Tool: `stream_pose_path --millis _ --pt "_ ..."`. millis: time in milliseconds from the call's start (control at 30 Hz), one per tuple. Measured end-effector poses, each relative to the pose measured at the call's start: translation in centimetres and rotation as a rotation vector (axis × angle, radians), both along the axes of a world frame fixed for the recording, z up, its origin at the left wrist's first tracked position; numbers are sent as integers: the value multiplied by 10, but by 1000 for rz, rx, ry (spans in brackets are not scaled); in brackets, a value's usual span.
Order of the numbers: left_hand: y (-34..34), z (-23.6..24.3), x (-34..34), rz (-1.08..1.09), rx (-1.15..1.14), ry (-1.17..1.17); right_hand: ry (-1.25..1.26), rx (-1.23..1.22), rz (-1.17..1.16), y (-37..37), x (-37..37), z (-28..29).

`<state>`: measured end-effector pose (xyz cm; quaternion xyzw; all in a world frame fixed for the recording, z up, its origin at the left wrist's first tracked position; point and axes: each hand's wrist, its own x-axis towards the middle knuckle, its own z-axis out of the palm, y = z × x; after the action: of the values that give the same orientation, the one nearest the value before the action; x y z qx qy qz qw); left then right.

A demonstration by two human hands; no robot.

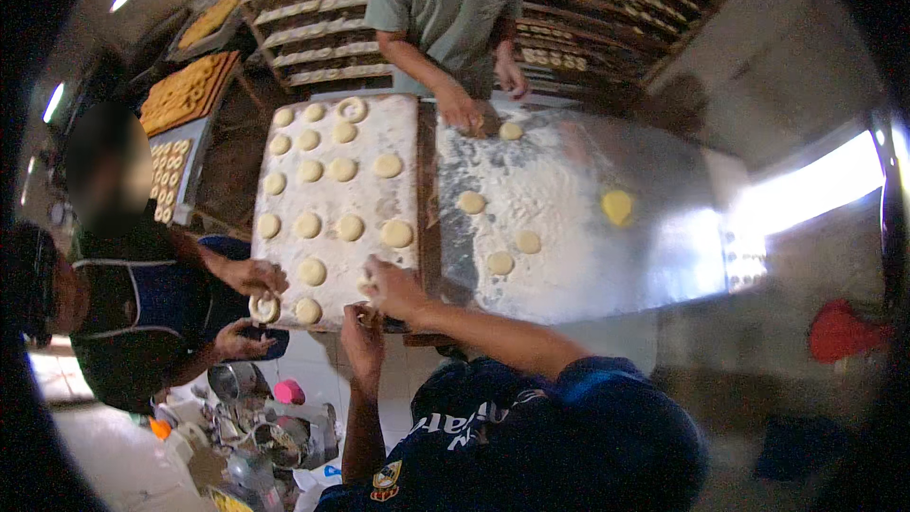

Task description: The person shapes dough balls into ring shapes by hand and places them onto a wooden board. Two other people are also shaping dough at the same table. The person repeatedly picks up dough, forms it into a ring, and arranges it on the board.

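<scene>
My right hand [394, 291] reaches over the near right corner of a floured board [365, 199], its fingers closed on a pale dough round [365, 281]. Just below it, my left hand [363, 339] is at the board's near edge with curled fingers; something small and brownish shows at its fingertips, too unclear to name. Flat dough rounds [350, 227] lie spaced in rows on the board. One dough ring [352, 110] lies at the far edge, and another dough ring [264, 308] is at the near left corner.
A floured metal table [578, 256] adjoins on the right, holding several dough rounds [500, 263] and a yellow piece [617, 207]. Across it, a co-worker's hand [460, 110] touches the surface. Another co-worker's hand [251, 278] hovers at the board's left edge. Racks of trays [318, 38] stand behind.
</scene>
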<state>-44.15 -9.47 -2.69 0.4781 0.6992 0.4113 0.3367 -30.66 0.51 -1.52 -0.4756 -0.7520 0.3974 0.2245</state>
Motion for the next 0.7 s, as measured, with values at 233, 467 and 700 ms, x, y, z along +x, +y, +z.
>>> stream_pose_path --millis 233,467,700 --pt "34 7 171 -484 74 -27 -12 53 -610 46 212 -34" --pt "53 1 202 -509 135 221 -697 458 -408 68 257 -61" --pt "77 -16 206 -188 255 -81 40 -10 -551 35 253 -59"
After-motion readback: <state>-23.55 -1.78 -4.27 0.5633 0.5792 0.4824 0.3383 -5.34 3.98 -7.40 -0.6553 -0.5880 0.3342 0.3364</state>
